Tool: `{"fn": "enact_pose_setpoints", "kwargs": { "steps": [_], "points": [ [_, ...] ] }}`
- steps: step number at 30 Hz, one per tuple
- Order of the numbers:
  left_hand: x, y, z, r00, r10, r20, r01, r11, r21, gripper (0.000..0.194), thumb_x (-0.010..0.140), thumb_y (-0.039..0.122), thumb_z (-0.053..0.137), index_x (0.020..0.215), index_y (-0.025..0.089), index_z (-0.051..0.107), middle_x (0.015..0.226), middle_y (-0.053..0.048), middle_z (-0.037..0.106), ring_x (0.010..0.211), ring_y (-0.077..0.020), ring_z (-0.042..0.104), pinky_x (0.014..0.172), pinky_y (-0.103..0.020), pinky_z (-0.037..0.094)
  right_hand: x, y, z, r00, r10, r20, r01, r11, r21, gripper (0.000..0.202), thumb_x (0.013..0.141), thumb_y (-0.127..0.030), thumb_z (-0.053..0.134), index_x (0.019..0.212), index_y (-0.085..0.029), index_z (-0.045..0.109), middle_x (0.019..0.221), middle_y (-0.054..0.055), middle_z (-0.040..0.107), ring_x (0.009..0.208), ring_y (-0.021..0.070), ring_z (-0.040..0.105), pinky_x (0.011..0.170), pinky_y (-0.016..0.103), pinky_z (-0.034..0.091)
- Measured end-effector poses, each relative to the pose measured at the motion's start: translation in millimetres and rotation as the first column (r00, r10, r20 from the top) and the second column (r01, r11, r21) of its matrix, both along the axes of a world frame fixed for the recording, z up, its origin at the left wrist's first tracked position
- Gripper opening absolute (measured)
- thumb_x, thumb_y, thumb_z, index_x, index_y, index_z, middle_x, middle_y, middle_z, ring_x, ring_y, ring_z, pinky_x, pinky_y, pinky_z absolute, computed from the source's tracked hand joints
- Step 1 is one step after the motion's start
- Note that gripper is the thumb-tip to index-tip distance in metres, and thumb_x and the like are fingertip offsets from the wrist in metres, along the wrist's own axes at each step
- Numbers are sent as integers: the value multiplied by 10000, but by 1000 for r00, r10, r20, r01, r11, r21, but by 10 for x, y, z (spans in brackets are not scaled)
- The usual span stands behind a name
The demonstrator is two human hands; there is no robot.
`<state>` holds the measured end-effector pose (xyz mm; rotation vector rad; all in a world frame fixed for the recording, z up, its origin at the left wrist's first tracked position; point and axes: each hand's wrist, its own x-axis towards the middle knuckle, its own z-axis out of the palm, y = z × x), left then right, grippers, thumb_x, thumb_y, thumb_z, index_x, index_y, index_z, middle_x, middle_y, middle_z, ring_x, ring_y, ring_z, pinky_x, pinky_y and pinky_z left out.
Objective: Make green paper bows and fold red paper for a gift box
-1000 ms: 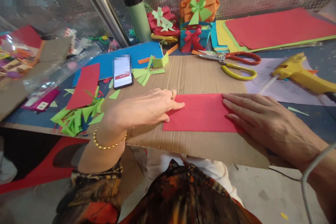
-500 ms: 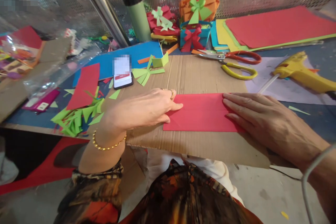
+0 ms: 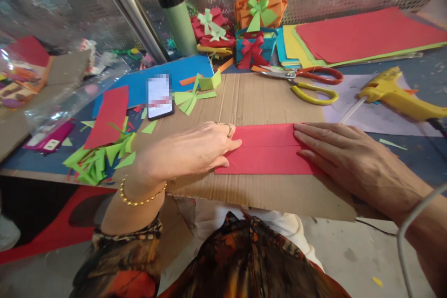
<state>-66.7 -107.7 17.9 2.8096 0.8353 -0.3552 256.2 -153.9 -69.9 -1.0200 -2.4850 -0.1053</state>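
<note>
A folded sheet of red paper (image 3: 261, 156) lies flat on the cardboard, with a lengthwise line running across it. My left hand (image 3: 195, 144) rests on its left end, thumb and a finger apart and pressing down. On the right end my right hand (image 3: 335, 146) lies flat, fingers stretched out over the paper and hiding that edge. Neither hand grasps the sheet. Beyond the paper are scissors (image 3: 307, 74) with red and yellow handles. A yellow glue gun (image 3: 394, 95) lies to the right.
Under the paper is a cardboard sheet (image 3: 244, 98). Green paper scraps (image 3: 94, 163), a red strip (image 3: 110, 116) and a phone (image 3: 160, 109) lie left. Behind stand a green bottle (image 3: 179, 23) and small paper boxes with bows (image 3: 256, 49). Coloured sheets (image 3: 366, 35) are stacked back right. A grey cable (image 3: 401, 247) crosses my right forearm.
The view has shifted slightly, moving most things a little to the left. Both hands stay on the red paper, and its lengthwise line shows more clearly now.
</note>
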Motion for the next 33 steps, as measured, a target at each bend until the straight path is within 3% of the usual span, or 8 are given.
{"fn": "enact_pose_setpoints", "kwargs": {
  "steps": [8,14,18,21,24,27,30,33],
  "points": [
    [-16,32,12,998,2,56,-1,1000,-7,140,1018,162,583,900,180,656,1072,-63,635,897,-186,575,907,-313,450,7,4,-11,999,15,33,-16,999,38,415,1102,-252,382,1439,-165,607,1458,193,670,1307,386,656,969,578,575],
    [17,26,31,996,53,67,-49,997,-55,109,998,185,620,893,170,647,1139,-59,612,999,-194,589,946,-325,462,-5,10,-15,1000,-2,17,1,999,32,421,1101,-255,387,1454,-182,604,1460,165,676,1300,366,662,974,569,586],
    [21,-11,31,995,88,35,-86,995,-52,28,963,173,662,990,168,665,1210,-57,603,1021,-190,603,930,-315,475,-14,7,-5,1000,-4,7,3,1000,28,435,1097,-241,374,1458,-164,605,1443,178,684,1288,383,667,949,593,597],
    [-23,-36,-12,996,76,38,-76,997,-4,220,955,178,671,1174,193,666,1294,-64,608,1113,-215,611,995,-332,468,-19,2,1,1000,-10,4,10,1000,18,435,1090,-223,397,1474,-187,600,1454,165,681,1302,380,662,964,605,600],
    [-82,-55,-69,997,70,39,-72,997,39,353,985,253,666,1333,220,618,1415,-87,592,1235,-254,593,1077,-379,442,-37,-2,22,1000,-23,14,23,1000,12,432,1089,-231,422,1479,-191,604,1450,154,686,1301,371,666,988,605,600],
    [-98,-73,-109,996,75,58,-79,994,73,382,1019,410,657,1341,210,613,1448,-116,591,1283,-290,582,1102,-415,438,-65,-4,57,998,-47,52,45,999,26,417,1104,-266,404,1420,-155,653,1432,158,697,1282,366,677,980,586,612],
    [-38,-88,-138,993,70,90,-82,988,133,497,1006,591,626,1279,176,637,1396,-150,616,1248,-317,599,1069,-430,465,-86,-2,87,994,-71,86,68,997,42,409,1108,-281,415,1370,-121,686,1418,169,705,1275,358,684,995,565,613],
    [87,-90,-186,993,50,106,-72,974,217,596,1016,646,549,1334,149,629,1283,-159,651,1140,-312,636,984,-419,502,-89,2,99,994,-67,86,63,997,48,389,1089,-251,479,1366,-69,682,1394,200,713,1264,357,690,1002,545,611]
  ]
}}
